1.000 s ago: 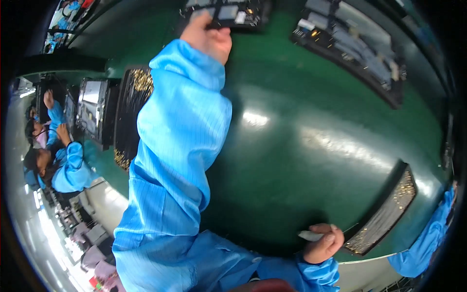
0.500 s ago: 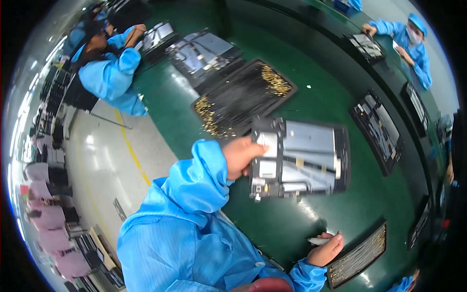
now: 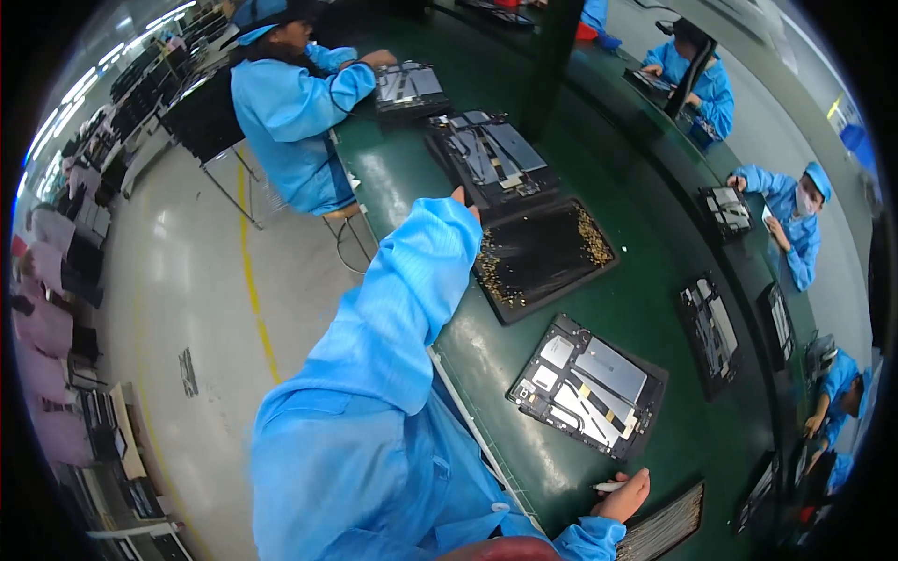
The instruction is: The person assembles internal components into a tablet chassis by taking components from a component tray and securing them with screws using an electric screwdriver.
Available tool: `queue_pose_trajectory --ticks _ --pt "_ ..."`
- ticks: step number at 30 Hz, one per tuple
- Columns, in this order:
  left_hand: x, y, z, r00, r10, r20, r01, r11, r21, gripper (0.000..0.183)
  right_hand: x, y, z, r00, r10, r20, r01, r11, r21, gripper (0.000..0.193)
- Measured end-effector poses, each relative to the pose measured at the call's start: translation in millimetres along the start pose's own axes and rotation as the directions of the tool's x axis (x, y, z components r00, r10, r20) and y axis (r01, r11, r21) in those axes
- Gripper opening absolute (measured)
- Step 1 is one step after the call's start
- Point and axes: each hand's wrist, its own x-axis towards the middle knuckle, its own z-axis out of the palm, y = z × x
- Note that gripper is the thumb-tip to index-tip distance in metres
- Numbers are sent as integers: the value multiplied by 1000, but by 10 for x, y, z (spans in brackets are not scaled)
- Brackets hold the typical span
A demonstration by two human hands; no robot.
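Note:
My left hand (image 3: 470,204) reaches to the near left corner of a stack of opened tablets (image 3: 496,159) with grey batteries and dark ribbon cables. Most of its fingers are hidden by the sleeve and the stack, so its grip does not show. My right hand (image 3: 627,497) is closed round a slim whitish pen-shaped tool (image 3: 610,486) low on the bench. Between the hands an opened tablet (image 3: 589,385) lies flat, its batteries, cables and pale shield plates facing up.
A black tray (image 3: 543,252) holds thin dark strips with gold ends. A second tray (image 3: 666,525) of strips sits beside my right hand. Another opened tablet (image 3: 709,327) lies toward the far side of the green bench (image 3: 645,280). Co-workers in blue (image 3: 290,112) sit nearby.
The opened tablet, held up in my left hand before, now lies on the bench. My left hand has let go of it and moved away to the stack. My right hand keeps its tool.

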Motion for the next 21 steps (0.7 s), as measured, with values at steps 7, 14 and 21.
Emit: queue_pose_trajectory --ticks 7,14,21 --pt "-540 615 -958 924 24 383 152 894 -421 40 37 -47 -11 999 38 -15 -39 997 -69 43" --pt "-1336 935 -1483 446 619 646 -80 747 -660 41 401 -95 -88 996 -93 -11 93 995 47 38" --pt "-2162 937 -1558 335 764 552 -687 599 -412 56 920 -28 79 908 -355 223 413 667 -620 43"
